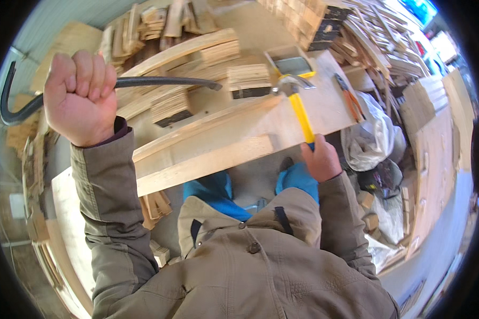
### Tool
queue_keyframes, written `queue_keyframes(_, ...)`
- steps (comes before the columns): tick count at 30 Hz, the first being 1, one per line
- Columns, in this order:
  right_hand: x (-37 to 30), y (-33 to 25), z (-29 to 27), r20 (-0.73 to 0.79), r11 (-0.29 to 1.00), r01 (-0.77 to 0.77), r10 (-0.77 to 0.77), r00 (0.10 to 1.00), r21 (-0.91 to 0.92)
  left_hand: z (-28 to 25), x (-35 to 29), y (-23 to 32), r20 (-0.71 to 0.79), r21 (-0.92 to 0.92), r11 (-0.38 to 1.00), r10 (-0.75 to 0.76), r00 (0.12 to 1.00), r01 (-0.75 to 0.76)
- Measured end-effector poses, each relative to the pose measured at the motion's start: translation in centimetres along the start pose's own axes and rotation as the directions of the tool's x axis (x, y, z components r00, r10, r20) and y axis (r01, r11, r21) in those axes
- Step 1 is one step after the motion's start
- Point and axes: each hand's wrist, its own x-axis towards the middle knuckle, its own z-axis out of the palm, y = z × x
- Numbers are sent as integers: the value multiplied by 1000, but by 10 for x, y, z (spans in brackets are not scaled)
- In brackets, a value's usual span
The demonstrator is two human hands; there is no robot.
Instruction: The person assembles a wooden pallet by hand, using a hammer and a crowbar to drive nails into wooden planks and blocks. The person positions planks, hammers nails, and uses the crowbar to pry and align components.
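Observation:
My left hand (81,98) is raised at the far left, its fingers wrapped round a dark crowbar (162,82). The bar's hooked end curves up on the left, and its flat tip points right over the workbench. My right hand (322,158) grips a claw hammer (300,114) with a yellow and blue handle. The hammer's metal head rests on or just above the bench, near a tray; I cannot tell if it touches. Two long wooden boards (207,165) lie along the bench's near edge, between my hands.
On the bench (324,95) are stacked wood blocks (248,80), a shallow tray (291,63) and orange-handled pliers (350,98). Long boards (183,50) lie behind. A white sack (370,135) hangs at the right. Piled scrap wood (380,40) and a large panel (436,159) stand further right.

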Motion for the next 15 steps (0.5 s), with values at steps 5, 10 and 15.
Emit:
queue_keyframes(5, 2, 12, 11, 21, 997, -49, 48, 999, 66, -41, -43, 74, -122, 199, 971, 160, 980, -134)
queue_keyframes(10, 3, 18, 11, 54, 990, -52, 45, 998, 134, -83, -94, 119, -68, 460, 857, 294, 953, -231)
queue_keyframes(15, 5, 12, 6, 68, 991, -91, 84, 994, 94, -116, -138, 136, -169, 562, 785, 417, 893, -261)
